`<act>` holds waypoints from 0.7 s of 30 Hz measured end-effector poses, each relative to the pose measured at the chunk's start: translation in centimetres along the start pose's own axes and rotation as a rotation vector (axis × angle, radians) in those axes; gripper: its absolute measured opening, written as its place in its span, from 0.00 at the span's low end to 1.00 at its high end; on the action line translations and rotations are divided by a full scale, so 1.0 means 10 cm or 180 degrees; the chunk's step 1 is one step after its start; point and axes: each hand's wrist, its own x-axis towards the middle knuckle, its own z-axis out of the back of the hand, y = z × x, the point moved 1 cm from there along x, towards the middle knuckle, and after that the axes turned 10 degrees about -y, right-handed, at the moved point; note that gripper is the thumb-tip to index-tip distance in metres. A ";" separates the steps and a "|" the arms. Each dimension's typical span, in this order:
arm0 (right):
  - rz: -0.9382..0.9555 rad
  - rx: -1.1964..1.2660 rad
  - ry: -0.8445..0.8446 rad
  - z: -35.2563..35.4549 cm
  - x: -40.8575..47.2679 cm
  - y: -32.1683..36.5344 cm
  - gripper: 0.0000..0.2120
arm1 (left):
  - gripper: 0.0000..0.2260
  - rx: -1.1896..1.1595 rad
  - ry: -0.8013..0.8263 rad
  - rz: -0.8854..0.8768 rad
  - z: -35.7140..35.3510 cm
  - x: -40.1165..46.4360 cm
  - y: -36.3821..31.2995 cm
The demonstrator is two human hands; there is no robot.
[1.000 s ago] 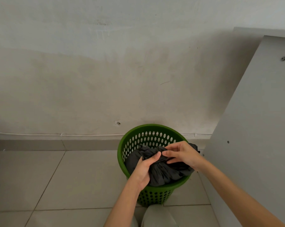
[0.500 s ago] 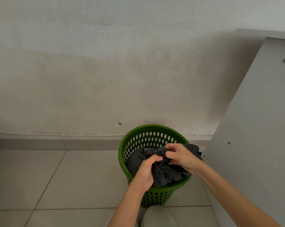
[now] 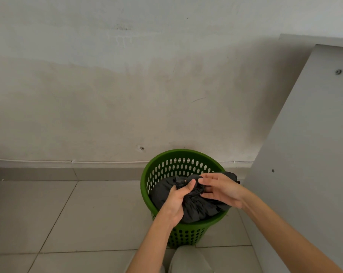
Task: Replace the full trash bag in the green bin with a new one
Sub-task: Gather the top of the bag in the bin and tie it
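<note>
A round green perforated bin (image 3: 156,172) stands on the tiled floor against the wall. A full black trash bag (image 3: 202,209) fills it, with its top gathered into a bunch. My left hand (image 3: 176,201) grips the gathered neck from the near left side. My right hand (image 3: 221,190) holds the bunched top from the right, fingers wrapped around the plastic. A flap of the bag drapes over the bin's right rim behind my right hand.
A tall grey panel (image 3: 304,154) leans close on the bin's right. The plain wall (image 3: 127,95) with a thin white cable (image 3: 72,161) runs behind. Tiled floor (image 3: 97,213) spreads to the left. My knee (image 3: 188,261) shows at the bottom edge.
My right hand has shifted around the bag's bunched top and now wraps it from the right. The left hand keeps its grip on the neck. The bag stays in the bin.
</note>
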 end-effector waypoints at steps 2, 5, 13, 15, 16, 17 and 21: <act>-0.0011 -0.0032 0.0015 0.00 0.02 -0.01 0.06 | 0.11 0.0040 0.0055 -0.0029 -0.01 -0.01 0.00; 0.0017 -0.0122 0.0080 -0.01 0.05 0.00 0.11 | 0.08 0.0278 -0.0072 -0.0201 -0.03 -0.02 0.02; 0.0296 0.0143 -0.0024 -0.05 0.07 -0.09 0.24 | 0.11 0.0200 -0.0113 -0.0218 -0.07 -0.02 -0.01; 0.0230 0.0137 0.0090 -0.06 0.04 -0.09 0.24 | 0.11 0.0312 -0.0159 -0.0284 -0.04 -0.01 -0.02; 0.0208 0.0075 0.0088 -0.06 0.03 -0.08 0.22 | 0.11 0.0392 -0.0158 -0.0327 -0.03 -0.01 -0.03; 0.0204 0.0038 0.0031 -0.05 0.04 -0.08 0.20 | 0.12 0.0454 -0.0132 -0.0338 -0.04 -0.01 -0.03; 0.0119 0.0401 -0.0006 0.02 0.11 -0.15 0.27 | 0.10 0.0391 -0.0051 -0.0254 -0.04 -0.01 0.02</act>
